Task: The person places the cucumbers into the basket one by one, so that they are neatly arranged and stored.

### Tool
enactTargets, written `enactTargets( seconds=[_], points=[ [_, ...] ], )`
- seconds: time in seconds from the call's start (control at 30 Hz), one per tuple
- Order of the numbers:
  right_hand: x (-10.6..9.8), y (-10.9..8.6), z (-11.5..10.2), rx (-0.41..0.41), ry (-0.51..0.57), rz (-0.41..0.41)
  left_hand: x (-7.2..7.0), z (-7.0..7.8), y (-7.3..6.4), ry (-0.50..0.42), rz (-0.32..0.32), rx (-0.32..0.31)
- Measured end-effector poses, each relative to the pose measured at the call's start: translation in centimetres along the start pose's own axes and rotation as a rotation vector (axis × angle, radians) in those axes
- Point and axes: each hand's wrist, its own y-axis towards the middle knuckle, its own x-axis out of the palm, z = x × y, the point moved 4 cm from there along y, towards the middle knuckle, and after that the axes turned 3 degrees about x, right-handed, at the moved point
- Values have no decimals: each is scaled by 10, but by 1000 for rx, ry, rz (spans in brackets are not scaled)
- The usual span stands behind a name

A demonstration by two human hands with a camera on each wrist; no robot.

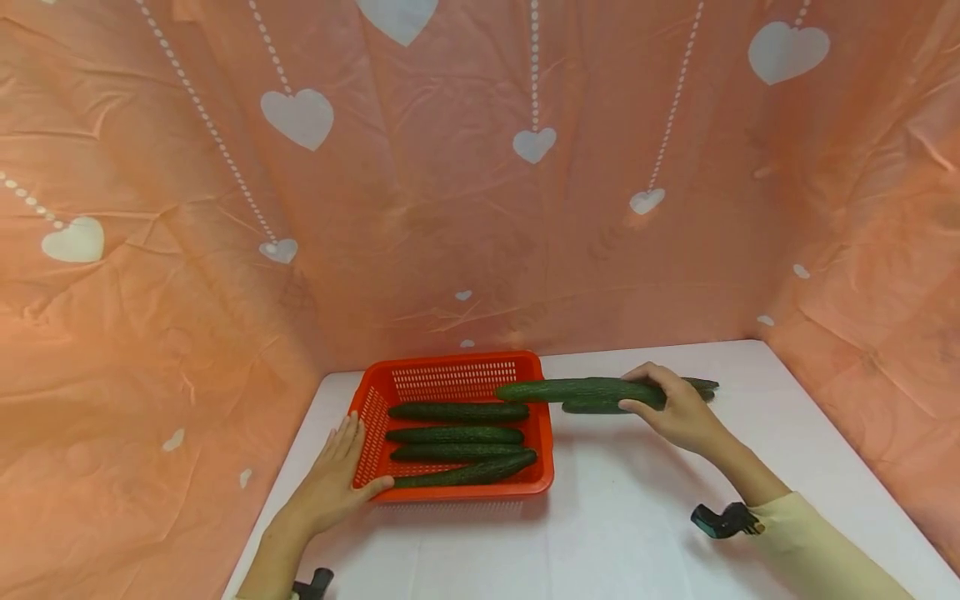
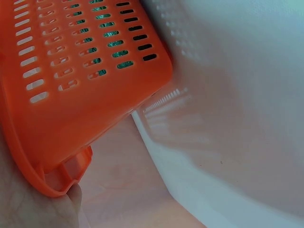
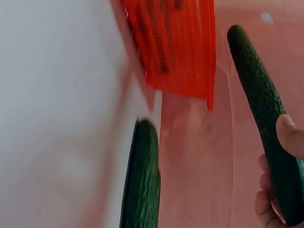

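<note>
Here we see right hand point(image 1: 678, 412) fingers wrapped round cucumber point(image 1: 573, 389) at centre frame; left hand point(image 1: 333, 479), fingers flat, braces orange basket point(image 1: 545, 437), likely steadying it.

A white, smooth-topped table point(image 1: 637, 517) stands in a corner formed by a creased salmon-pink cloth backdrop point(image 1: 420, 233), which closes off its far, left and right edges. The cloth is printed with white hearts hanging on dotted white lines; a large one point(image 1: 297, 117) shows at upper left and another point(image 1: 788, 50) at upper right. Smaller loose hearts point(image 1: 173, 440) dot the cloth low on the left. A long, dark green, bumpy-skinned cucumber point(image 1: 592, 408) lies flat on the table near the far edge, parallel to it
</note>
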Motion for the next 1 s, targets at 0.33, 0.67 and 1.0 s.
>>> enactTargets(
  seconds=[0.33, 0.67, 1.0],
  points=[
    [49, 17, -42, -5, 66, -71, 0, 0, 1, -7, 7, 11],
    [94, 26, -80, 9, 94, -94, -1, -1, 2, 6, -1, 3],
    [140, 31, -111, -44, 64, -214, 1, -1, 1, 5, 14, 14]
  ],
)
